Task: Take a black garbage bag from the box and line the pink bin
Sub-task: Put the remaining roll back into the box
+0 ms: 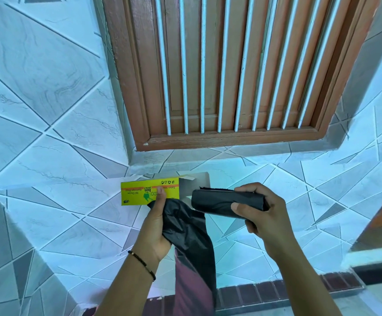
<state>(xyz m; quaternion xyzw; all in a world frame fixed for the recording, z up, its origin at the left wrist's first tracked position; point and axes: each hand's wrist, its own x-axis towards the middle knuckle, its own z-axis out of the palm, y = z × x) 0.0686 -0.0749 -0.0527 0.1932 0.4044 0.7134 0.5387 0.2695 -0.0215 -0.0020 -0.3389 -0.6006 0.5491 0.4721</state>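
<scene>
From the head camera, the pink bin cannot be identified for certain: only a dull pinkish-maroon shape (pixel 188 286) shows at the bottom edge, mostly covered by hanging black plastic and cut off by the frame. The yellow cardboard garbage-bag box (pixel 137 194) lies on the tiled tabletop (pixel 71 224) below a brown wooden window with white bars (pixel 231 71); its print reads upside down and is partly blocked by the left thumb. The box's grey open end (pixel 194 182) sits behind the roll, so its inside is not visible.

The left hand (pixel 156 226) is closed on the loose black plastic garbage bag (pixel 190 236); the thumb lies along the top of the gathered plastic, the other left fingers are tucked behind it and hidden, and the bag hangs down past the tabletop's edge. A dark beaded bracelet (pixel 142 263) circles the left wrist.

The right hand (pixel 260 213) grips the black roll of garbage bags (pixel 226 201) at its right end, fingers (pixel 246 190) curled over the top and thumb pressed on the front. The roll is held level, just above the loose bag and just beside the box.
</scene>
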